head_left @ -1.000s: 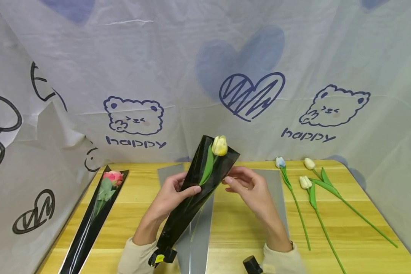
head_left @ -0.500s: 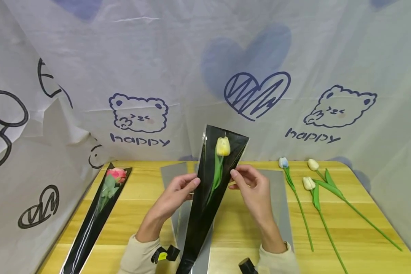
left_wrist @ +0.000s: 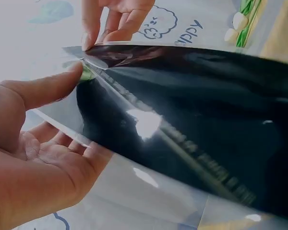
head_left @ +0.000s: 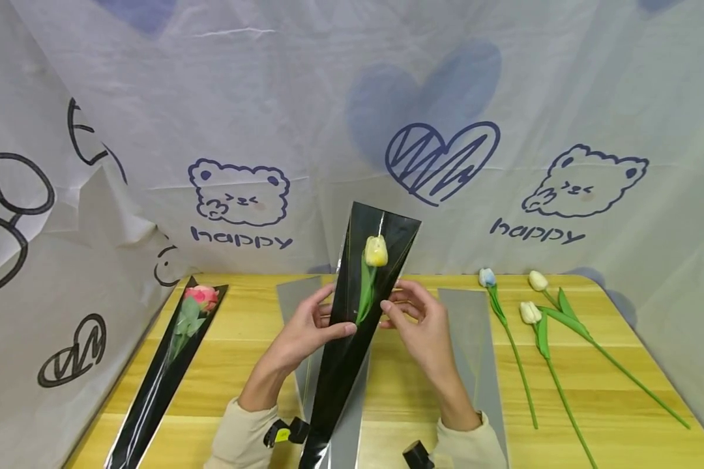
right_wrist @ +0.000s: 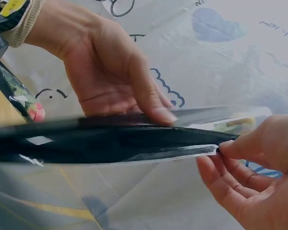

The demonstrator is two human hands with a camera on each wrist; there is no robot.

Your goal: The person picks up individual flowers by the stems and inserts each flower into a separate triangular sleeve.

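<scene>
A black flower sleeve (head_left: 340, 371) with a clear front is held up at a slant over the table. Inside it lies a pale yellow tulip (head_left: 376, 251), its bloom below the sleeve's wide top edge and a green leaf alongside. My left hand (head_left: 305, 332) grips the sleeve's left side, thumb across the front and fingers behind. On the opposite edge, my right hand (head_left: 419, 322) pinches the film between thumb and fingertips. The right wrist view shows the sleeve (right_wrist: 96, 143) edge-on between both hands. Much of the tulip's stem is hidden in the black lower part.
At left lies another black sleeve (head_left: 152, 391) with a pink flower (head_left: 202, 298). Grey flat sleeves (head_left: 472, 352) lie on the wooden table (head_left: 252, 326). Loose tulips, one blue-tipped (head_left: 487, 277) and two white (head_left: 530, 312), lie at right. A printed cloth (head_left: 328, 130) hangs behind.
The sleeve has risen and turned more upright, its top edge now spread above the bloom. My left thumb has moved from the side edge onto the front since half a second ago.
</scene>
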